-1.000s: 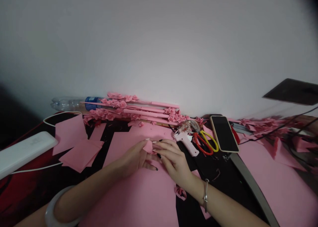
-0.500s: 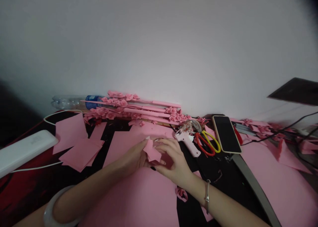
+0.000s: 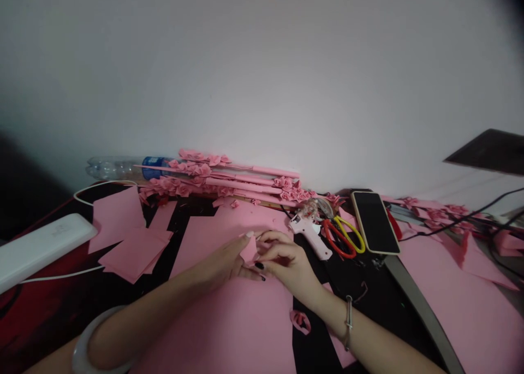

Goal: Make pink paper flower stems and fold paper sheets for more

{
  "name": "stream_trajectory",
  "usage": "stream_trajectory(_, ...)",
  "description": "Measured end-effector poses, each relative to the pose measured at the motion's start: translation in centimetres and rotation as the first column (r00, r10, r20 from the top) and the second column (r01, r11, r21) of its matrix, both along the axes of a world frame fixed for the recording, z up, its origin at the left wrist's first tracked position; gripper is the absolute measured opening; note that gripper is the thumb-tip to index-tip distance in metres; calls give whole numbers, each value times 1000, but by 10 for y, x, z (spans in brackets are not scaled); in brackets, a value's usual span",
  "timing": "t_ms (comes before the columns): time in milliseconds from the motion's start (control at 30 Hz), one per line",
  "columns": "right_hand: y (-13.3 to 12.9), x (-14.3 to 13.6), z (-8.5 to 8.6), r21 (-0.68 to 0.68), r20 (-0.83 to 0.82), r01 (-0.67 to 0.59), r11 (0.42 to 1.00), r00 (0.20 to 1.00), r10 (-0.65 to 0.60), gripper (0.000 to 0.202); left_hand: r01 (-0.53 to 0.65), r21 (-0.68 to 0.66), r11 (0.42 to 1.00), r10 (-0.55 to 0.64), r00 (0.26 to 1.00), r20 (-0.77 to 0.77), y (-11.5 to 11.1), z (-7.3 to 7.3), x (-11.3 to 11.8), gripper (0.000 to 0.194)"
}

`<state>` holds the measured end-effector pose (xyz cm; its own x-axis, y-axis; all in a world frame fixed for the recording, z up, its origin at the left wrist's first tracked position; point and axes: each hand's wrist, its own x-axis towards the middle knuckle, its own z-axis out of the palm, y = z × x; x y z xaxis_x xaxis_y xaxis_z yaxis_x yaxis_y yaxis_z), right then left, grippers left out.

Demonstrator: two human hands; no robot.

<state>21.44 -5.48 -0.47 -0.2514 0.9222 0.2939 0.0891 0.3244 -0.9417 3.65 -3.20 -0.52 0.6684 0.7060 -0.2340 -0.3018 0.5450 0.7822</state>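
From here I see both hands over the large pink paper sheet — the left hand gripping a small folded pink paper piece, the right hand pinching at its right edge. Beyond them lies the pale-pink glue gun, just beside the red-and-yellow-handled scissors — a smartphone rests to their right.

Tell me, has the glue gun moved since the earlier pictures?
No. The glue gun lies just left of the scissors, as before; its slight rightward shift in view is shared by the phone.
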Motion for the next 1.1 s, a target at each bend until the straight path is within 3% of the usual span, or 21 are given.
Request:
stream_trajectory(67, 1, 0, 1, -68, -80, -21, 997, 997, 16, 17, 12, -31, 999, -13, 999, -50, 1, 2, 0, 57)
stream_trajectory(300, 5, 4, 7, -170, -133, -13, 985, 991, -10, 29, 18, -73, 997, -27, 991, -128, 1, 2, 0, 77)
stream_trajectory(567, 5, 2, 2, -347, -224, 16, 938, 969, -100, 38, 25, -96, 995, -33, 996, -80, 5, -4, 5, 78)
stream_trajectory(767, 8, 9, -10, -350, -210, 164, 922, 946, -248, 35, -32, -56, 998, 30, 999, -33, 4, -2, 0, 57)
stream_trajectory(933, 8, 8, -8, -341, -156, 271, 900, 928, -338, 33, -96, -60, 994, 93, 994, -53, 4, -1, 0, 48)
stream_trajectory(1100, 5, 8, -3, -150, -27, 363, 920, 928, -370, 16, -89, -73, 993, 78, 986, -144, 2, 4, 1, 53)
